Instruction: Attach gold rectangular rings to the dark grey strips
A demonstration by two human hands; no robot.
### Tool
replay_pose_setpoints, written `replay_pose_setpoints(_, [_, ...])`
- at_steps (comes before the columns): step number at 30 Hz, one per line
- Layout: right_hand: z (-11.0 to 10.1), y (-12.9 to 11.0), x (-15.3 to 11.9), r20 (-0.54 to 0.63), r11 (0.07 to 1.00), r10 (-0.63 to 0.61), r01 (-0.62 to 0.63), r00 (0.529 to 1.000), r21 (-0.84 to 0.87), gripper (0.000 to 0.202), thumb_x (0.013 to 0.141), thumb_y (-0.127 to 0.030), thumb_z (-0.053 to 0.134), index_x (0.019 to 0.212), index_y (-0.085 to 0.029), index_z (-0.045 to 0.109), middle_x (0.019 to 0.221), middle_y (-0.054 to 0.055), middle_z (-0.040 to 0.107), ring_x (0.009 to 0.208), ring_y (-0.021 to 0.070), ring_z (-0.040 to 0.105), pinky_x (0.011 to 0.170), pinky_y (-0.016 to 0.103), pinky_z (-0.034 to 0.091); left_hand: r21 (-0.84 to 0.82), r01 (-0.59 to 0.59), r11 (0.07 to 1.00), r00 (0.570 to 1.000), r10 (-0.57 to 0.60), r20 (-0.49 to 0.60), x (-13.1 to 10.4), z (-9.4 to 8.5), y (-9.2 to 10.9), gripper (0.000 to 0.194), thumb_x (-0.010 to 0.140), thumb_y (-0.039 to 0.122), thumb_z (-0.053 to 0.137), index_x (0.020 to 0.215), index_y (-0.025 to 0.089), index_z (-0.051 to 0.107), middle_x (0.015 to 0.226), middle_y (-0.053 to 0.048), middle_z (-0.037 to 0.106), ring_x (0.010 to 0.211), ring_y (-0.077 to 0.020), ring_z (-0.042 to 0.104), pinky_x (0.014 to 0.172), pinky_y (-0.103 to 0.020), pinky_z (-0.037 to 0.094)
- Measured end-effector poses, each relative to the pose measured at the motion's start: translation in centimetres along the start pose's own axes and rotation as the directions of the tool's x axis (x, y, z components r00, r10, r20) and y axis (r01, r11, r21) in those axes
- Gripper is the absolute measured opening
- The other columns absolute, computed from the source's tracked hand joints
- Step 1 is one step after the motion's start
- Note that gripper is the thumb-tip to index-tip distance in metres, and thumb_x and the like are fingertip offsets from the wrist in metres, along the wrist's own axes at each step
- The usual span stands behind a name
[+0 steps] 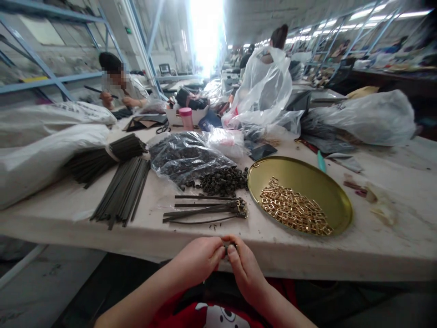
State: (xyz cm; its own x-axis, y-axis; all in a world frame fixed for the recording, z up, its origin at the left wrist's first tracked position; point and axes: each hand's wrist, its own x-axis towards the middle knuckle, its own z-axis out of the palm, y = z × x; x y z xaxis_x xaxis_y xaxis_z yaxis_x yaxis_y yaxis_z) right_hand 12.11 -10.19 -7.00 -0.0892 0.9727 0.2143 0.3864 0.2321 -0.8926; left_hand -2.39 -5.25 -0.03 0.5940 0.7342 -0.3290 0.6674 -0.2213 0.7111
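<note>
A pale table point(382, 243) bears a gold tray point(303, 171); loose straps point(119, 193) lie well left of the tray. Buckles point(293, 209) heap inside it, buckled straps point(205, 212) just to its left. Nearer the wearer than the tray, the left hand point(203, 255) and right hand point(246, 266) meet, fingertips pinching a dark piece point(226, 248), mostly hidden.

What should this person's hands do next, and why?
Perhaps raise the left hand and right hand over the table: they meet around something small and dark at its near edge, where it might drop off.
</note>
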Motion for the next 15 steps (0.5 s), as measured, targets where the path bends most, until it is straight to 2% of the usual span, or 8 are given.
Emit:
replay_pose_setpoints(3, [-1.3, 0.3, 2.3, -0.008, 0.991, -0.056, 0.055, 0.998, -0.125, 0.023, 0.089, -0.024, 0.033, 0.104, -0.018, 0.050, 0.094, 0.008, 0.064, 0.087, 0.0190, 0.061, 0.074, 0.030, 0.048, 0.111, -0.066, 0.992, 0.989, 0.080, -0.121, 1.6, -1.0, -0.6, 0.025, 0.084, 0.031, 0.041, 0.073, 0.019, 0.060, 0.065, -0.002, 0.059, 0.061, -0.0164, 0.051, 0.059, -0.024, 0.034])
replay_pose_setpoints(7, [-3.7, 2.2, 5.9, -0.104, 0.916, -0.110, 0.060, 0.988, -0.397, 0.026, 0.089, -0.028, 0.034, 0.106, -0.016, 0.049, 0.097, 0.012, 0.063, 0.089, 0.0231, 0.060, 0.077, 0.038, 0.048, 0.215, -0.093, 0.972, 0.928, 0.163, -0.335, 4.1, -2.5, -2.6, 0.019, 0.082, 0.029, 0.046, 0.088, 0.021, 0.061, 0.086, -0.005, 0.061, 0.080, -0.0205, 0.053, 0.072, -0.029, 0.036])
replay_pose_setpoints(9, [-4.0, 4.0, 7.1, -0.117, 0.832, -0.213, 0.117, 0.970, -0.542, 0.030, 0.087, -0.033, 0.037, 0.107, -0.014, 0.050, 0.102, 0.015, 0.062, 0.096, 0.0267, 0.057, 0.082, 0.042, 0.045, 0.240, -0.067, 0.968, 0.913, 0.156, -0.376, 5.0, -2.5, -3.6, 0.020, 0.083, 0.023, 0.043, 0.087, 0.021, 0.063, 0.089, -0.006, 0.060, 0.086, -0.0217, 0.052, 0.079, -0.031, 0.035])
replay_pose_setpoints(12, [-3.3, 6.9, 7.7, -0.080, 0.677, -0.394, 0.230, 0.916, -0.699, 0.050, 0.083, -0.047, 0.043, 0.118, -0.012, 0.045, 0.113, 0.019, 0.056, 0.104, 0.0318, 0.053, 0.085, 0.046, 0.042, 0.253, -0.021, 0.967, 0.908, 0.124, -0.400, 5.6, -2.2, -5.1, 0.015, 0.080, 0.023, 0.050, 0.086, 0.022, 0.065, 0.094, -0.006, 0.061, 0.090, -0.0224, 0.052, 0.083, -0.032, 0.036])
replay_pose_setpoints(14, [-2.8, 8.5, 7.7, -0.041, 0.601, -0.486, 0.300, 0.873, -0.741, 0.061, 0.080, -0.052, 0.044, 0.125, -0.012, 0.040, 0.117, 0.018, 0.055, 0.104, 0.0328, 0.053, 0.087, 0.046, 0.040, 0.234, 0.036, 0.972, 0.890, 0.075, -0.450, 5.4, -3.0, -6.3, 0.018, 0.083, 0.028, 0.049, 0.092, 0.022, 0.063, 0.101, -0.007, 0.060, 0.097, -0.0219, 0.051, 0.087, -0.031, 0.034])
replay_pose_setpoints(15, [-2.7, 9.1, 7.7, -0.038, 0.575, -0.515, 0.313, 0.856, -0.756, 0.064, 0.079, -0.053, 0.044, 0.127, -0.011, 0.038, 0.117, 0.019, 0.054, 0.103, 0.0337, 0.053, 0.088, 0.047, 0.039, 0.214, 0.076, 0.974, 0.875, 0.037, -0.482, 5.2, -3.9, -7.1, 0.021, 0.085, 0.029, 0.046, 0.094, 0.022, 0.063, 0.102, -0.007, 0.059, 0.098, -0.0215, 0.050, 0.089, -0.031, 0.033])
